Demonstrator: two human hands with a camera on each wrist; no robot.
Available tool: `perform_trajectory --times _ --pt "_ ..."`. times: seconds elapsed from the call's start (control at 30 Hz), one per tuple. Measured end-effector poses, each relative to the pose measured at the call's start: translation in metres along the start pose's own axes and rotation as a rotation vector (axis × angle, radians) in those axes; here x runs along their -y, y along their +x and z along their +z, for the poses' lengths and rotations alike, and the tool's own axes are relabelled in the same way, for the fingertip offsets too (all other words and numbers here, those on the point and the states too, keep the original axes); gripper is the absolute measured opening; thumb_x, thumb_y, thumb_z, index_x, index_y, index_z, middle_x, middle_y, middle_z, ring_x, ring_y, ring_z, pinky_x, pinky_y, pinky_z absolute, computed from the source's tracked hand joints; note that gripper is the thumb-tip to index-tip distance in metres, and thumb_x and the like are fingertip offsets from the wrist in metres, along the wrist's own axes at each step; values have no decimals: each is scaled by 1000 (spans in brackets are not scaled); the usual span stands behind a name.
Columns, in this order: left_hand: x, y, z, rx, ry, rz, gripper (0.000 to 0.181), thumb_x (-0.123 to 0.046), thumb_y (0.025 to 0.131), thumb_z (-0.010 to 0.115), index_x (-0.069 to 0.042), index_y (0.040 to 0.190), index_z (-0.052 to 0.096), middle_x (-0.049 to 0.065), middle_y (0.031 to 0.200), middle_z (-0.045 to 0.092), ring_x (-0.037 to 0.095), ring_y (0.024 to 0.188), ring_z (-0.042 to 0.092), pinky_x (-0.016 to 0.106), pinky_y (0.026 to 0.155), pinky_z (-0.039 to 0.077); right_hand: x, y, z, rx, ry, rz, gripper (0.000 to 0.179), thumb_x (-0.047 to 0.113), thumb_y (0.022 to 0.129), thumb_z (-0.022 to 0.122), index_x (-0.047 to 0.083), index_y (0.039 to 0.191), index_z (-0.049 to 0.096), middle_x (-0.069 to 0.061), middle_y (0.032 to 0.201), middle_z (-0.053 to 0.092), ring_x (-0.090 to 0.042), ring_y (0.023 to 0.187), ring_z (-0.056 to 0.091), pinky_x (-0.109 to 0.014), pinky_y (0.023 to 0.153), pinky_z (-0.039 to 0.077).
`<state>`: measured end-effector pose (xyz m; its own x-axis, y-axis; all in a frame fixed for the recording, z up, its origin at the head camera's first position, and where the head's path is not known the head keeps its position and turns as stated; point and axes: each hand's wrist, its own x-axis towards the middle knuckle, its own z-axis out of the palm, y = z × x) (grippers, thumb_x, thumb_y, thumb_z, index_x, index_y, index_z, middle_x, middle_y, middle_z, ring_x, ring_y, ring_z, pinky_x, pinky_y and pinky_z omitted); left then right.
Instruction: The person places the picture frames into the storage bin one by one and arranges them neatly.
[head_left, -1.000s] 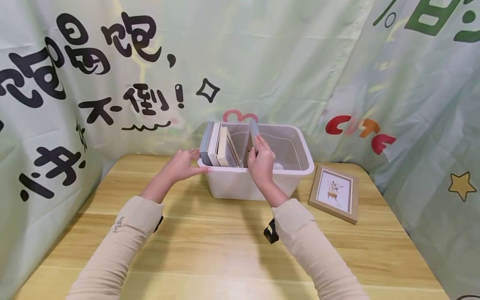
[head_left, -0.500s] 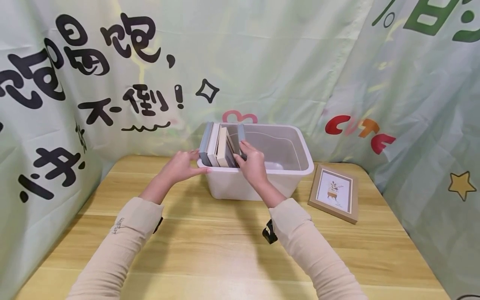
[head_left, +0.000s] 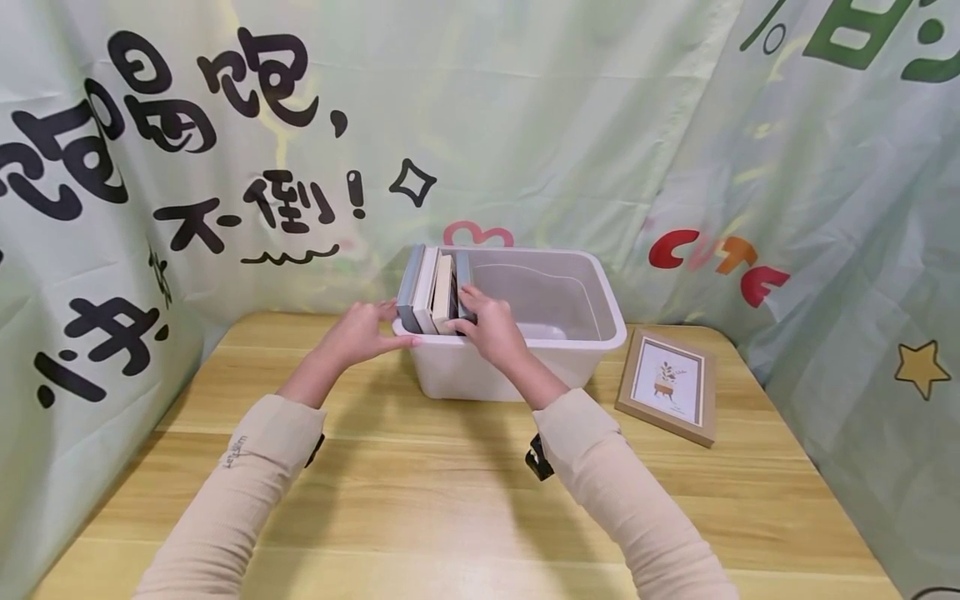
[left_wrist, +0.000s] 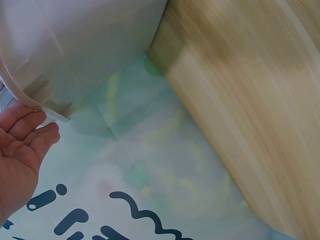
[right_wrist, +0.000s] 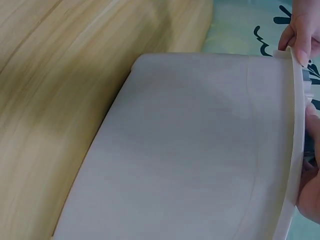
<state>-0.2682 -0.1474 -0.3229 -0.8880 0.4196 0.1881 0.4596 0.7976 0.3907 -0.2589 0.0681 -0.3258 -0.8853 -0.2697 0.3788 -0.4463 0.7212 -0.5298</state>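
Observation:
A light grey plastic bin [head_left: 517, 371] stands on the table, with several picture frames upright at its left end. From the left these are a blue-grey frame [head_left: 410, 287], a white frame [head_left: 425, 290] and a cream frame [head_left: 443, 293]. My right hand [head_left: 497, 329] holds another blue-grey frame [head_left: 463, 268] inside the bin, close beside the cream one; its lower part is hidden. At the bin's left end my left hand [head_left: 363, 332] pinches the rim [left_wrist: 30, 102], fingers beneath it in the left wrist view and thumb on the front side.
On the wooden table [head_left: 420, 500], right of the bin, lies a brown picture frame [head_left: 666, 385] with a plant picture. A printed curtain [head_left: 555, 133] hangs close behind and along both sides. The bin's right part shows its bare inner floor.
My right hand has moved left and slightly down with the blue-grey frame, from the bin's middle to beside the cream frame. The left hand has stayed on the rim.

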Motion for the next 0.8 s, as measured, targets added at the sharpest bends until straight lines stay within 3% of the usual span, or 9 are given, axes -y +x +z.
perform_trajectory --times 0.2,0.53,0.8 --pt "1 0 1 -1 -3 3 62 -41 78 71 3 120 60 25 131 48 39 124 46 49 102 41 6 5 4 36 -33 13 58 26 78 71 -1 127 54 -15 135 52 -29 124 50 -35 98 46" --pt "1 1 -1 1 6 5 63 -42 78 71 5 120 59 26 131 48 40 124 46 49 101 41 11 8 9 0 -61 -6 55 24 78 71 -1 125 57 -16 131 55 -29 119 55 -34 95 48" --pt "0 2 -1 7 8 3 63 -43 78 71 4 119 60 26 130 48 40 122 47 50 100 42 10 7 9 -3 -23 14 54 23 79 71 -1 126 56 -16 133 54 -29 121 53 -36 98 46"
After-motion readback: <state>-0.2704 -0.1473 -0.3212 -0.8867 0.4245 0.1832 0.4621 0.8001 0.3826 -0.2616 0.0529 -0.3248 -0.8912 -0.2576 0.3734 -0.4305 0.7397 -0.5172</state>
